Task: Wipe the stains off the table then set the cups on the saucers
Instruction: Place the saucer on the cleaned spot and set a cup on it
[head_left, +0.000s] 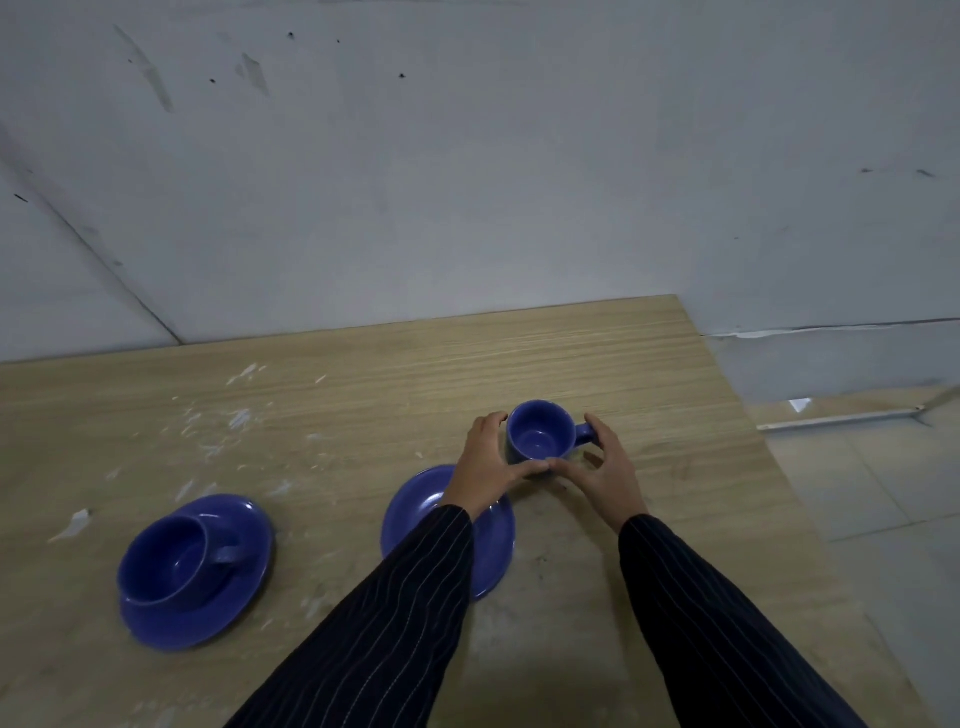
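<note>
Blue cup (540, 434) upright on the table (597, 358), mouth up, handle pointing right toward the table's right edge. Left hand (485, 465) and right hand (605, 467) curl round its sides, thumbs meeting at the near wall. Empty saucer (493, 551) just in front, partly under the left sleeve. Second cup (176, 561) sits on the left saucer (208, 618). White smears (228, 426) far left; bare wood behind.

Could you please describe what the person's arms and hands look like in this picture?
Both arms wear long dark sleeves with thin pale pinstripes running lengthwise, ending at the wrists. The left hand and right hand are bare: no gloves, and no rings or watch can be seen.
</note>
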